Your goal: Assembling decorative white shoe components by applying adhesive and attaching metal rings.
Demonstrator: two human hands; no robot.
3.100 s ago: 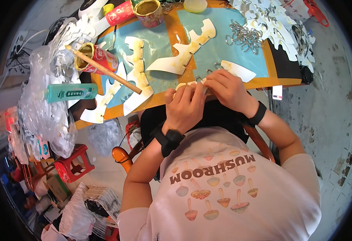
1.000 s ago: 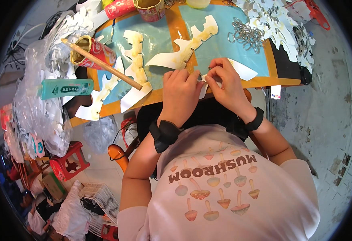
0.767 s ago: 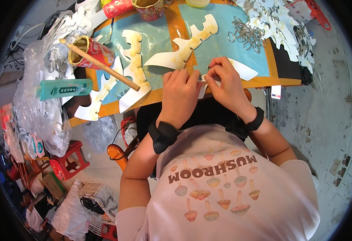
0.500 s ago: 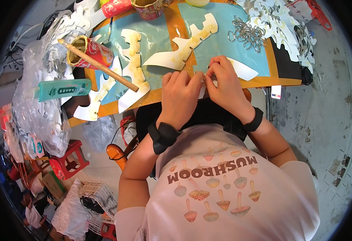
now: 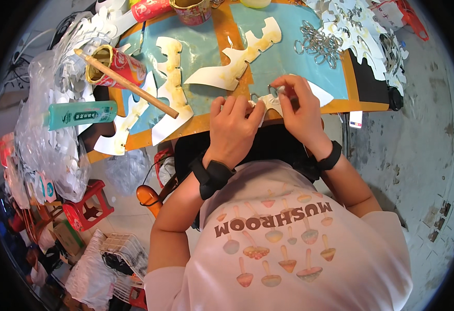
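Between my hands, at the table's near edge, is a white curved cut-out piece (image 5: 273, 102) with two metal rings standing on its upper edge. My left hand (image 5: 233, 124) is closed, pinching the piece's left end, close to one metal ring (image 5: 254, 97). With bent fingers, my right hand (image 5: 302, 109) pinches at the other metal ring (image 5: 273, 89); its fingertips partly cover the contact. A pointed white end shows beyond my right hand. Farther back lie notched white cut-outs with yellowish smears (image 5: 237, 59), (image 5: 171, 78). A pile of metal rings (image 5: 320, 44) sits at the back right.
At left, a wooden stick (image 5: 128, 84) rests across a tipped red can (image 5: 118, 65). A green bottle (image 5: 81, 115) lies beside a clear plastic bag (image 5: 40, 114). Stacked white cut-outs (image 5: 359, 36) fill the right corner. A red stool (image 5: 88, 205) stands on the floor.
My right hand has shifted slightly right and its fingers have lifted, widening the gap between my hands. The two rings and more of the white cut-out now show there.
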